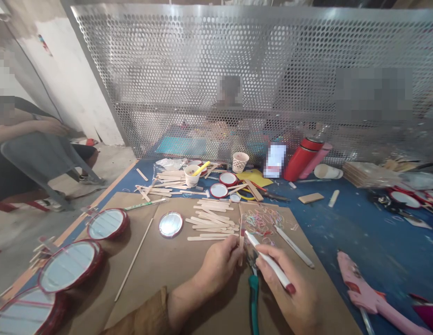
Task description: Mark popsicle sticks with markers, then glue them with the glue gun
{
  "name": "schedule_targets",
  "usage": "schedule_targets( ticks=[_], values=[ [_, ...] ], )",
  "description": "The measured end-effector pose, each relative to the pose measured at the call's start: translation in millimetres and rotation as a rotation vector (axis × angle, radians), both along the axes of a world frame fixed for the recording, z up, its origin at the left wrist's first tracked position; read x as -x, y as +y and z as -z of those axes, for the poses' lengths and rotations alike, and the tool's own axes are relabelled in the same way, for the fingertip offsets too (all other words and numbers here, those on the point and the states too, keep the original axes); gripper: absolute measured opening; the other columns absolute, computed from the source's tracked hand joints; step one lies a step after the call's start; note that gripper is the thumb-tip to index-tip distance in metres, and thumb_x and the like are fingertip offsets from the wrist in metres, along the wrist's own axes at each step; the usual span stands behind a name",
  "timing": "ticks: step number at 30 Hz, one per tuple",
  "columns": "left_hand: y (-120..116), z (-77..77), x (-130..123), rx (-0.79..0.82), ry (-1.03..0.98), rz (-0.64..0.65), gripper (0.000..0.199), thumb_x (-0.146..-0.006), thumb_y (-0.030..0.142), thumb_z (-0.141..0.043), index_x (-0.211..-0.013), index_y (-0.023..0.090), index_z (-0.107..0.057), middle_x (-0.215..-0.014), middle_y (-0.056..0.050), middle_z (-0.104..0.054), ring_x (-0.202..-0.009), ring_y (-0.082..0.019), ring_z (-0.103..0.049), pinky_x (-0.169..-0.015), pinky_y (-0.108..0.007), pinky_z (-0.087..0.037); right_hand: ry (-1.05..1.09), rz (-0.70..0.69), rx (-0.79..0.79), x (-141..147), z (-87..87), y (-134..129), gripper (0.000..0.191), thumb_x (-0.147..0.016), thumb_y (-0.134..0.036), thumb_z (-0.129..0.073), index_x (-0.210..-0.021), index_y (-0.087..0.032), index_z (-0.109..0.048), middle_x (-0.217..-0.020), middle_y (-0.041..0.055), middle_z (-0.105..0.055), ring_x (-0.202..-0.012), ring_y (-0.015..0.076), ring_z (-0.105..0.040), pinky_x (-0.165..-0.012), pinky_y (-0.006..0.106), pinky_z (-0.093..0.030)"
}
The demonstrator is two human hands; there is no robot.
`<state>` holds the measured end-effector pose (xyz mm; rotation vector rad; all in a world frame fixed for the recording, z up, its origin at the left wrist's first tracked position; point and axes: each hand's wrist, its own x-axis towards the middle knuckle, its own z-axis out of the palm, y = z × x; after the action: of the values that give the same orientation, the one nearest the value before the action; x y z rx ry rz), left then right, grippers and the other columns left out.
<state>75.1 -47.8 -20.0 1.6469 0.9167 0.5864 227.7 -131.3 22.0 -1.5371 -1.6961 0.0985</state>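
My left hand point(221, 260) pinches a wooden craft stick point(241, 244) upright; the upper part of the stick is coloured red. In my right hand point(289, 284) is a white marker point(272, 266) with a red end, its tip touching or very close to the coloured part. Below the stick lies a pair of teal-handled pliers point(253, 298), its jaws partly hidden between my hands. A pile of plain craft sticks point(211, 221) lies just beyond my left hand. Loose coloured rubber bands point(261, 218) are spread behind the marker, beside a white pen-like tool point(295, 246).
Round red-rimmed pieces point(71, 265) line the left side of the brown cardboard point(132, 293). A pink glue gun point(366, 288) lies at right. Paper cups point(240, 162), a phone point(275, 159) and a red bottle point(302, 159) stand before a perforated metal screen point(188, 60). A person sits at far left.
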Motion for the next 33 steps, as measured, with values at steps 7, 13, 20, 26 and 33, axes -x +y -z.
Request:
schedule_targets(
  ticks=[7, 13, 20, 26, 33],
  values=[
    [-0.4, -2.5, 0.6, 0.006, 0.036, 0.006, 0.024, -0.093, 0.04, -0.039, -0.078, 0.021, -0.042, -0.075, -0.001, -0.053, -0.072, -0.014, -0.045, -0.07, -0.028, -0.038, -0.005, -0.008, -0.034, 0.3, 2.6, 1.7, 0.017, -0.098, -0.033, -0.054, -0.103, -0.025, -0.067, -0.091, 0.0015, -0.076, -0.08, 0.0163, -0.074, -0.07, 0.021, -0.059],
    [-0.1, -2.7, 0.3, 0.015, 0.025, 0.007, 0.024, -0.092, 0.04, -0.04, -0.078, 0.021, -0.042, -0.075, 0.0, -0.053, -0.072, -0.014, -0.044, -0.072, -0.027, -0.038, 0.001, -0.004, -0.023, 1.4, 1.5, -0.1, 0.017, -0.098, -0.033, -0.054, -0.104, -0.024, -0.067, -0.091, 0.0015, -0.076, -0.079, 0.0163, -0.074, -0.07, 0.021, -0.058],
    [-1.0, -3.2, -0.3, 0.032, 0.007, 0.002, 0.024, -0.092, 0.04, -0.041, -0.077, 0.021, -0.041, -0.073, 0.001, -0.048, -0.071, -0.013, -0.041, -0.069, -0.026, -0.037, 0.001, -0.006, -0.004, 0.2, 1.9, 0.0, 0.017, -0.098, -0.033, -0.055, -0.102, -0.024, -0.068, -0.088, 0.0012, -0.075, -0.078, 0.0155, -0.073, -0.069, 0.021, -0.058],
    [-1.2, -2.1, -0.5, 0.033, -0.024, -0.006, 0.023, -0.092, 0.039, -0.043, -0.077, 0.021, -0.042, -0.073, 0.001, -0.049, -0.072, -0.013, -0.041, -0.069, -0.025, -0.036, 0.009, -0.007, -0.017, 1.8, 2.8, -1.9, 0.017, -0.098, -0.033, -0.054, -0.101, -0.024, -0.068, -0.092, 0.0034, -0.075, -0.08, 0.0161, -0.074, -0.07, 0.021, -0.058],
    [-1.3, -2.0, -0.8, 0.03, -0.048, -0.003, 0.022, -0.092, 0.036, -0.043, -0.077, 0.02, -0.044, -0.072, 0.002, -0.05, -0.07, -0.012, -0.04, -0.068, -0.025, -0.036, 0.009, -0.04, -0.002, 2.1, 3.7, -0.8, 0.017, -0.097, -0.032, -0.054, -0.102, -0.024, -0.069, -0.09, 0.003, -0.075, -0.079, 0.0163, -0.073, -0.068, 0.021, -0.059]
  ],
)
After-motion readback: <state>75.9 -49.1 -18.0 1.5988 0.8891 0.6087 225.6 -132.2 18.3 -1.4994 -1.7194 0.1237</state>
